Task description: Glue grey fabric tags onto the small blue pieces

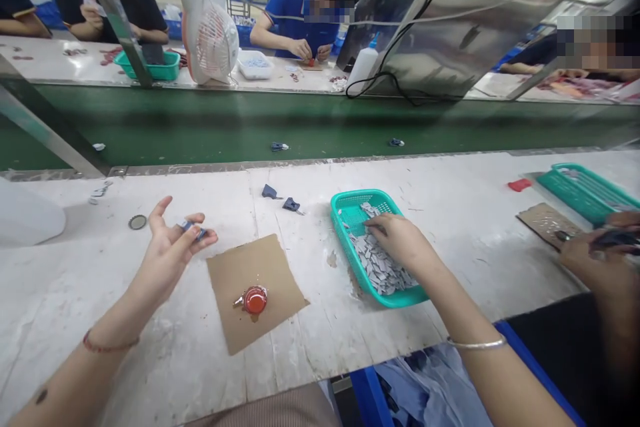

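Between the thumb and fingers of my left hand [173, 240] is a small blue and white piece [193, 229], held above the table left of a cardboard square [230, 280]. On the cardboard rests a small round container of red-orange liquid [255, 300]. My right hand [395, 237] reaches into a green plastic basket [345, 240] of small grey-white pieces [377, 267]. Its fingers are bent down at the pieces, and whether they hold one is too small to tell. Two dark blue pieces [291, 205] lie behind the cardboard.
A bottle cap [137, 221] and a white container [30, 213] are at the left. Another person's hands [595, 247] work at the right beside a second green basket [570, 193]. A green conveyor belt [200, 127] runs behind the table, with people across it.
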Action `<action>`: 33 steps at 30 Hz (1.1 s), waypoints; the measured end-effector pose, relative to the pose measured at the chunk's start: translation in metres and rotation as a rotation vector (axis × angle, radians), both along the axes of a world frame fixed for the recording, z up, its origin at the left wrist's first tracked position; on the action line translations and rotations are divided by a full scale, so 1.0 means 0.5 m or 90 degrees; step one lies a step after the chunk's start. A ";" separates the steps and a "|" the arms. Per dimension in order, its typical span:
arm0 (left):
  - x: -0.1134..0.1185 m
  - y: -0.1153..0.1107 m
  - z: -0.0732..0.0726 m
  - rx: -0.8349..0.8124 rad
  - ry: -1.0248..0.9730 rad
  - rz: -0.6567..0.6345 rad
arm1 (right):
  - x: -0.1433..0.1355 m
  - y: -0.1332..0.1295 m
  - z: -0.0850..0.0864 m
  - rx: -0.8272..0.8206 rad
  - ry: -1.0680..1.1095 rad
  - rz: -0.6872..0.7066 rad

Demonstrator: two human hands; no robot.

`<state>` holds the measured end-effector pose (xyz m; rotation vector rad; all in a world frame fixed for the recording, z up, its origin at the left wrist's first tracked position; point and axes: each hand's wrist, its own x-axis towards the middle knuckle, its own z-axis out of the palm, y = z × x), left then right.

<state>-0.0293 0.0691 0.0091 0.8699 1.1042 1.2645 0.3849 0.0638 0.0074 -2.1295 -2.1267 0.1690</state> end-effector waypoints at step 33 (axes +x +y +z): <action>0.185 0.424 0.003 0.184 0.539 -0.185 | -0.104 -0.099 0.048 0.141 0.459 0.028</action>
